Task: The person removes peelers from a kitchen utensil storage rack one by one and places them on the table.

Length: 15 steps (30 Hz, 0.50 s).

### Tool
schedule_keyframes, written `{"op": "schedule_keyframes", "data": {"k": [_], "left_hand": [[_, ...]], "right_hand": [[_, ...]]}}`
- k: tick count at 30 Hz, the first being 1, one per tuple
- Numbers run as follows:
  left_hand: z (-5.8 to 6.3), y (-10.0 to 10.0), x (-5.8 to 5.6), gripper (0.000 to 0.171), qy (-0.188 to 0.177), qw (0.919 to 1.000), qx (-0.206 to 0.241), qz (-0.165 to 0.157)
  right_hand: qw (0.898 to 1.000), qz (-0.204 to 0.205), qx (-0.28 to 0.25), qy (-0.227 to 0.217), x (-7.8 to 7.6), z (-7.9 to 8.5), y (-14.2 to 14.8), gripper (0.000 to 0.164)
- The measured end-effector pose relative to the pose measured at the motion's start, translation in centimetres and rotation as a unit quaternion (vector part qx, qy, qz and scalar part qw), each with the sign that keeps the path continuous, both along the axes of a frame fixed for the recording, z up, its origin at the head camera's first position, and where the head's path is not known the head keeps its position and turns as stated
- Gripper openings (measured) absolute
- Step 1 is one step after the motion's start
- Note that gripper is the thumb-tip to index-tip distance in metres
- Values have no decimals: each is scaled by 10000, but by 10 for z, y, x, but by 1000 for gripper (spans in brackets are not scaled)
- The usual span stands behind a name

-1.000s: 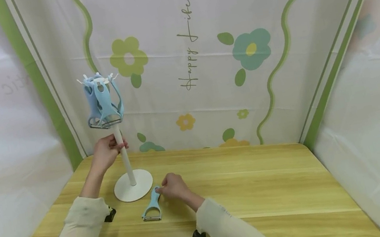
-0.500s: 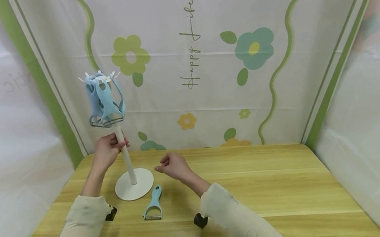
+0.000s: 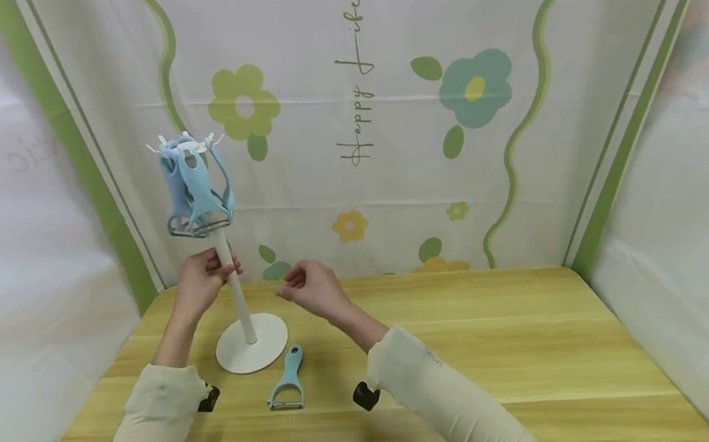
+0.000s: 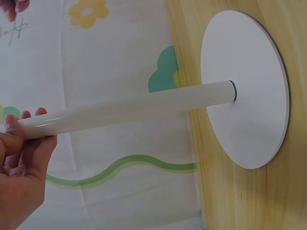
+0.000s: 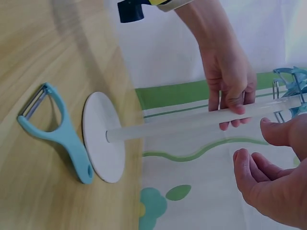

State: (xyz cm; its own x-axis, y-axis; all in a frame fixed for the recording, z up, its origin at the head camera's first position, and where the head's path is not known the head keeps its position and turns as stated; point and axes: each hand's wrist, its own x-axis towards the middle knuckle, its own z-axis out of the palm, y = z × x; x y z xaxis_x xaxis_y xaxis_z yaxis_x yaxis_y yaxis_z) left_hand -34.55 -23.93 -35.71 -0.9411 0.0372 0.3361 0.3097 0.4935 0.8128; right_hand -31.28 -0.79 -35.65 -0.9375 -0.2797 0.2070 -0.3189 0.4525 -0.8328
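My left hand (image 3: pixel 195 288) grips the white pole (image 4: pixel 129 110) of a stand below its top, fingers and thumb curled round it. The stand's round base (image 3: pixel 235 350) sits on the table. Several light blue peelers (image 3: pixel 200 188) hang from the white hooks at the stand's top, blades down. A single blue peeler (image 5: pixel 74 151) lies flat on the table beside the base, its hole end toward the back. My right hand (image 3: pixel 318 291) is held in the air right of the pole. In the right wrist view its thumb and loosely bent fingers stand apart with nothing between them.
The wooden table (image 3: pixel 473 342) reaches back to a white curtain (image 3: pixel 305 135) printed with flowers. White fabric walls rise on both sides. A black wrist camera (image 3: pixel 366 396) sticks out under the right sleeve.
My right hand has let go of the peeler on the table and moved up and back, beside the pole. The peeler stays where it lay; the left hand keeps its grip.
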Motion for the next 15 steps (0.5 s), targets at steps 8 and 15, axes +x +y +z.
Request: {"op": "schedule_keyframes", "data": {"k": [8,15], "left_hand": [[2,1,2,28,4,10000,24,-27],[2,1,3,27,-41,10000,-46,24]], "right_hand": [[9998,-34,-34,186,-1,16,-5,29],[9993,57,-177,313,3,32,-10,27]]}}
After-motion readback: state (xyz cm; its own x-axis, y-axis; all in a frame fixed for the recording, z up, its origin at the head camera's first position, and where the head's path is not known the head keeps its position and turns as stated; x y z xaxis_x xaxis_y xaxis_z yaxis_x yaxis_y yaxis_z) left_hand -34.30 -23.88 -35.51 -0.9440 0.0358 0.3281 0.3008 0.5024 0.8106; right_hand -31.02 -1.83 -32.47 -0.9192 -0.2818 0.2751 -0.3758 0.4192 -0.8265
